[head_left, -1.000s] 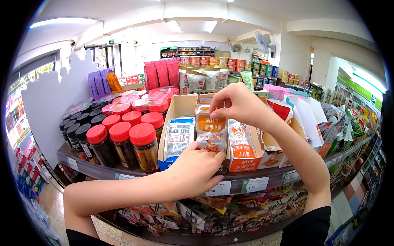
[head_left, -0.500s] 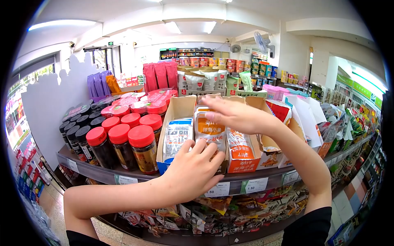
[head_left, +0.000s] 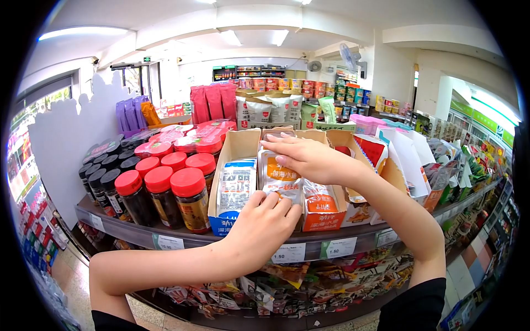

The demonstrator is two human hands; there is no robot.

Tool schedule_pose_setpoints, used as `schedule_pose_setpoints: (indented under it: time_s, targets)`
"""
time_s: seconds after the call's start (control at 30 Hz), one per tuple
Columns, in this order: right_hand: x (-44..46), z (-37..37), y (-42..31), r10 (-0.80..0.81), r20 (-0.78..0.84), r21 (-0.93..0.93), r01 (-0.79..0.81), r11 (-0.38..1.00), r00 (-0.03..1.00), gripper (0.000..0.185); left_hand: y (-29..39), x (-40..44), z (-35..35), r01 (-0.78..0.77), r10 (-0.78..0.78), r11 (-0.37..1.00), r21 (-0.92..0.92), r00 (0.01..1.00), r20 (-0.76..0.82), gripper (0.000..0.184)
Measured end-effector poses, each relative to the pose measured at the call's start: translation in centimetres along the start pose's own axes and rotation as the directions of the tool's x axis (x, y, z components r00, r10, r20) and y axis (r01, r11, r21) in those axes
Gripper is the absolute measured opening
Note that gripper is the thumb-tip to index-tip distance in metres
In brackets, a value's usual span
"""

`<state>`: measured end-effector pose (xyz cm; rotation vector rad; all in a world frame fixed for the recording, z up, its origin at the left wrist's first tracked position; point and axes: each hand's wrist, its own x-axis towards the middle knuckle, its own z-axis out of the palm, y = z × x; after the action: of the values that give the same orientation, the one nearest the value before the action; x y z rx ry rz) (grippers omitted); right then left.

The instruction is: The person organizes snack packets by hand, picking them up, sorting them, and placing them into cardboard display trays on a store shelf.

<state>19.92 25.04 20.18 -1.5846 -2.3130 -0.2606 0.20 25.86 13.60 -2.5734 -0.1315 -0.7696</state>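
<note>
The right hand, flat with fingers outstretched, is over the far end of orange-and-white packets; the left hand curls at their near end, grip unclear.

The scene is bright, lit mostly from overhead: a long tube lamp glares white at upper left, and two ceiling panels shine at top centre. Daylight washes out the window at the left edge, while a lit panel at far right is nearly blown out. Small glints sit on the red lids, left of centre. Shadows are soft; packets along the bottom look dimmer. The wide lens bends the shelf into an arc (the ceiling beam bows too), and black fills the corners. Distant goods at upper centre look soft.
</note>
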Motion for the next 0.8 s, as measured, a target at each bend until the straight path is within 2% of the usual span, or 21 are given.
schedule_pose_setpoints:
  time_s: [0.07,0.17,0.27,0.3,0.33,0.4,0.5,0.6,0.63,0.73,0.8]
  targets:
    - [0.0,0.1,0.2,-0.022,-0.017,-0.019,0.022,1.000,1.000,0.048,0.1,0.1,0.4,0.008,-0.008,1.000,0.008,1.000,0.003,0.026]
    - [-0.5,-0.5,0.2,-0.033,-0.098,0.095,0.042,0.995,0.995,0.049,0.2,0.1,-0.2,-0.003,0.001,0.999,0.042,0.999,0.036,0.023]
    - [-1.5,-3.3,-0.4,0.061,-0.124,0.153,-0.041,0.987,0.990,0.044,0.2,-0.1,-0.4,0.005,-0.005,0.997,0.080,1.000,-0.005,0.023]
    - [-1.6,-3.8,-0.2,0.067,-0.190,0.109,-0.047,0.993,0.979,0.041,0.2,-0.2,-0.6,0.005,-0.002,0.996,0.085,0.999,-0.034,0.022]
    - [-2.0,-4.3,-0.2,0.115,-0.259,0.171,-0.072,0.983,0.959,0.031,0.4,-0.4,-1.1,0.004,0.002,0.996,0.090,0.998,-0.064,0.022]
    - [-2.5,-5.7,-0.3,0.214,-0.183,0.120,-0.194,0.974,0.960,0.022,0.7,-0.9,-1.9,-0.010,0.020,0.996,0.092,0.994,-0.109,0.021]
    - [-3.2,-5.8,-0.1,0.218,-0.089,0.014,-0.217,0.976,0.972,0.017,1.0,-1.9,-2.9,-0.039,0.049,0.997,0.068,0.988,-0.149,0.017]
    - [-3.0,-3.3,1.2,0.193,-0.072,-0.278,-0.206,0.938,0.978,0.018,1.1,-2.8,-3.6,-0.039,0.044,0.998,0.039,0.988,-0.148,0.017]
    - [-2.4,-2.4,2.1,0.205,0.002,-0.455,-0.182,0.872,0.979,0.019,1.1,-2.9,-3.9,-0.023,0.025,1.000,0.016,0.989,-0.146,0.016]
    - [-1.8,-1.1,2.8,0.223,0.100,-0.483,-0.149,0.863,0.970,0.022,0.9,-3.4,-4.2,-0.026,0.027,1.000,0.008,0.986,-0.165,0.017]
    - [-1.4,-0.9,3.0,0.256,0.108,-0.421,-0.189,0.887,0.961,0.024,1.0,-3.9,-4.1,-0.050,0.053,0.999,0.020,0.983,-0.176,0.015]
